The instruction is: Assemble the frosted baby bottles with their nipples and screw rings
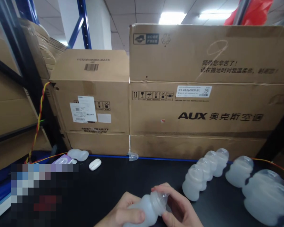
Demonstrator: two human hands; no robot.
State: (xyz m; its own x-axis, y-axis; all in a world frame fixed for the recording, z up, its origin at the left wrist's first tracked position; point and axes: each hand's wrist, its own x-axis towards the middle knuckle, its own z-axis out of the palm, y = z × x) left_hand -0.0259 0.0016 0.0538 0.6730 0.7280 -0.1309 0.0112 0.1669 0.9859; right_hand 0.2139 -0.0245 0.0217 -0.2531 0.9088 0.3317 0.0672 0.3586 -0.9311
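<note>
A frosted, translucent baby bottle (146,206) lies tilted between my two hands, low in the middle of the view, its clear top pointing up and right. My left hand (125,209) is closed around the bottle's body, thumb pressed along its near side. Around the bottle's clear cap (160,200) curl the fingers and thumb of my right hand (177,205). Part of the cap is hidden behind those fingers, and the bottle's base runs out of view at the bottom.
Several similar bottles (192,183) stand in a slanting row to the right, with larger-looking ones (267,195) nearer. A clear cup-shaped piece (133,156), a white mouse-shaped object (95,164) and a white bottle-shaped piece (78,154) lie toward the back. Cardboard (156,126) walls the black table (104,186).
</note>
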